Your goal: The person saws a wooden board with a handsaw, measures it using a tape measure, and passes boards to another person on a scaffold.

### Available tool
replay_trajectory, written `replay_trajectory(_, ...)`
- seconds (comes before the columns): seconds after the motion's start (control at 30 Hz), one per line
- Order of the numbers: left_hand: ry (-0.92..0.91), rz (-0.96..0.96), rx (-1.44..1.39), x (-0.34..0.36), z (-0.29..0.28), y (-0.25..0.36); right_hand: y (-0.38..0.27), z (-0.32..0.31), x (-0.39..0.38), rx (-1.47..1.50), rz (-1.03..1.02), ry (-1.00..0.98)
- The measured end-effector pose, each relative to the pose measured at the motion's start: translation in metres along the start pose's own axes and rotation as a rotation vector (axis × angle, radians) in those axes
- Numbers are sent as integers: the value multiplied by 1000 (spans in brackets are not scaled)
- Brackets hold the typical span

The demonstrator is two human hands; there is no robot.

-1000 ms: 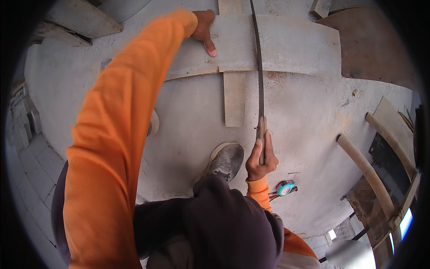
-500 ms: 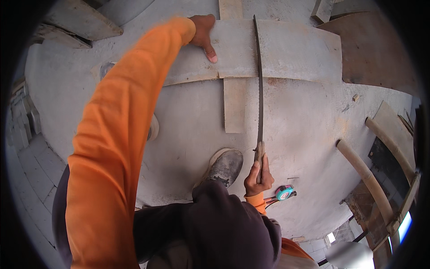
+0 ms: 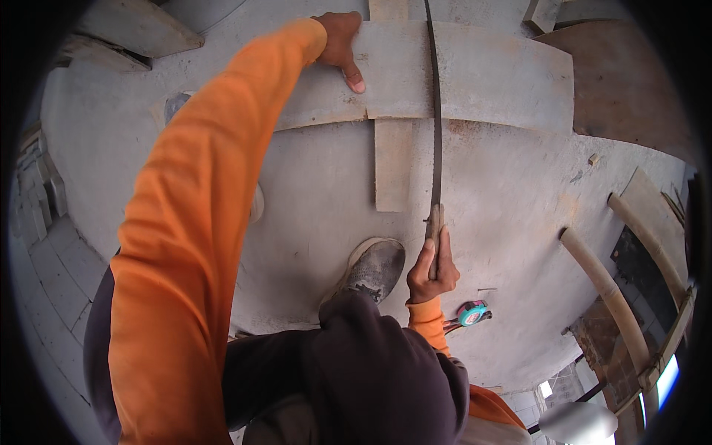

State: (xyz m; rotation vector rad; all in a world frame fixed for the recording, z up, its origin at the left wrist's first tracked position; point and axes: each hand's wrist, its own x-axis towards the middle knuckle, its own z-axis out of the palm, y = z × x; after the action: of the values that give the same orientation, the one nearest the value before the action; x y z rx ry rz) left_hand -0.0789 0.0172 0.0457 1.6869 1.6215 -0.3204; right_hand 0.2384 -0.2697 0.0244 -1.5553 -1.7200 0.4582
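A long grey-white plank point(image 3: 504, 78) lies across the floor in front of me, over a narrower wooden strip point(image 3: 391, 167). My left hand point(image 3: 341, 48) grips the plank left of the saw, its thumb on the top face and the fingers at the far edge, partly hidden. In my right hand point(image 3: 434, 271) is the wooden handle of a handsaw point(image 3: 436, 133). The saw's long dark blade lies across the plank, teeth on its left side, and its tip reaches past the far edge to the top of the picture.
A turquoise tape measure point(image 3: 472, 313) lies right of my right wrist, beside a dark-handled tool. My shoe point(image 3: 374, 267) stands near the strip. A brown sheet point(image 3: 630, 89) adjoins the plank's right end. Round poles point(image 3: 604, 278) lean at the right; boards point(image 3: 137, 28) lie at the far left.
The right hand and the saw have moved forward, away from me, so the blade reaches farther over the plank. My left hand keeps its hold on the plank.
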Motion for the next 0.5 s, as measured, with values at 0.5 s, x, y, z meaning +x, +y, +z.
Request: replay_trajectory(0.5, 47, -3, -13, -6, -1, 6, -16, 35, 79, 120, 146, -18)
